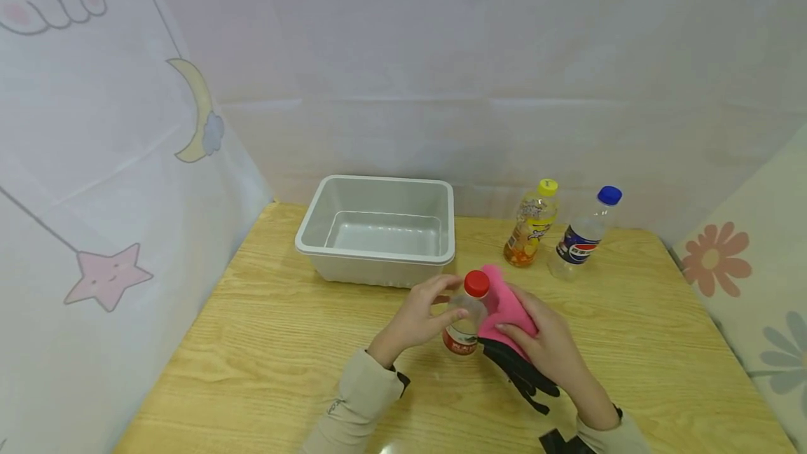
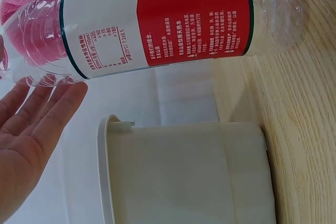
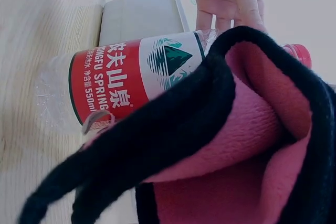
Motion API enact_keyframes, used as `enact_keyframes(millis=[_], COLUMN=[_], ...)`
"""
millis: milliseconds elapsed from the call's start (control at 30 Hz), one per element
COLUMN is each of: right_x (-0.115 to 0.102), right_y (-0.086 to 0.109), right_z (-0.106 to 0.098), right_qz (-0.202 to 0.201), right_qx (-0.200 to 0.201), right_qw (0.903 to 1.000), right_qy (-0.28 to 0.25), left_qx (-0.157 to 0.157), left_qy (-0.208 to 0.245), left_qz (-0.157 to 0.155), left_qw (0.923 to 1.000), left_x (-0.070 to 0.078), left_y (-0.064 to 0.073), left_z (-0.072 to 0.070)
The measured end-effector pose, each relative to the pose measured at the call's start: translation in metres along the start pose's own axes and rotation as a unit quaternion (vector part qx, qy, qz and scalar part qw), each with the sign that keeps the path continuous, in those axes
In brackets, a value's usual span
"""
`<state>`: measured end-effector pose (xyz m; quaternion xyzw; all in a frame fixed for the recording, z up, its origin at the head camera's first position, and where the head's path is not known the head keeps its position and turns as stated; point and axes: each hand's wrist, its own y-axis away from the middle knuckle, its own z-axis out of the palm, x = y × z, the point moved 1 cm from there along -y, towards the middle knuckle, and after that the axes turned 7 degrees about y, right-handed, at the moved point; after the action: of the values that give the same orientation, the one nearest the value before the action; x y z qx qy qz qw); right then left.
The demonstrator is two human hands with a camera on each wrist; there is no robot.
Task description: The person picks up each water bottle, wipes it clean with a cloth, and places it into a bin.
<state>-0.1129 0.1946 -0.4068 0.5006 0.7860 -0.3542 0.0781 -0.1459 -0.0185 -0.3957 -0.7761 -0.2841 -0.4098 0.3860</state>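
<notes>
A clear plastic water bottle (image 1: pixel 461 342) with a red cap (image 1: pixel 476 284) and a red-and-white label stands upright on the wooden table. My left hand (image 1: pixel 419 315) is at its left side near the neck, fingers fairly straight and spread, fingertips right at the plastic in the left wrist view. My right hand (image 1: pixel 550 340) grips a pink fleece cloth (image 1: pixel 502 305) with black edging, thumb on the near side. The cloth lies against the bottle's right side, and its black strips (image 1: pixel 520 373) hang below. In the right wrist view the folded cloth (image 3: pixel 257 124) hides part of the bottle (image 3: pixel 126 77).
A light grey plastic bin (image 1: pixel 378 268) stands behind the bottle to the left. At the back right are a yellow-capped drink bottle (image 1: pixel 531 224) with some orange contents and a blue-capped bottle (image 1: pixel 580 244). A printed white curtain (image 1: pixel 391 76) rises behind the table (image 1: pixel 252 370).
</notes>
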Motion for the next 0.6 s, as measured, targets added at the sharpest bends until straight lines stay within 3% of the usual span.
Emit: enact_keyframes(millis=[133,300,400,600], right_x=[0.000,-0.002,-0.003,-0.001], right_y=[0.000,0.000,0.001,0.003], right_z=[0.003,0.006,0.007,0.012], right_qz=[-0.014,-0.014,-0.006,0.001], right_qx=[-0.010,-0.018,-0.028,-0.034], right_qw=[0.9998,0.9996,0.9995,0.9994], right_qy=[0.010,0.015,0.015,0.009], left_qx=[0.003,0.011,0.011,0.003], left_qy=[0.000,-0.003,0.002,0.011], left_qz=[0.004,-0.001,-0.001,-0.011], left_qw=[1.0000,0.9999,0.9999,0.9999], left_x=[0.010,-0.013,-0.017,0.012], left_y=[0.001,0.001,0.001,0.002], left_z=[-0.002,0.005,0.006,-0.001])
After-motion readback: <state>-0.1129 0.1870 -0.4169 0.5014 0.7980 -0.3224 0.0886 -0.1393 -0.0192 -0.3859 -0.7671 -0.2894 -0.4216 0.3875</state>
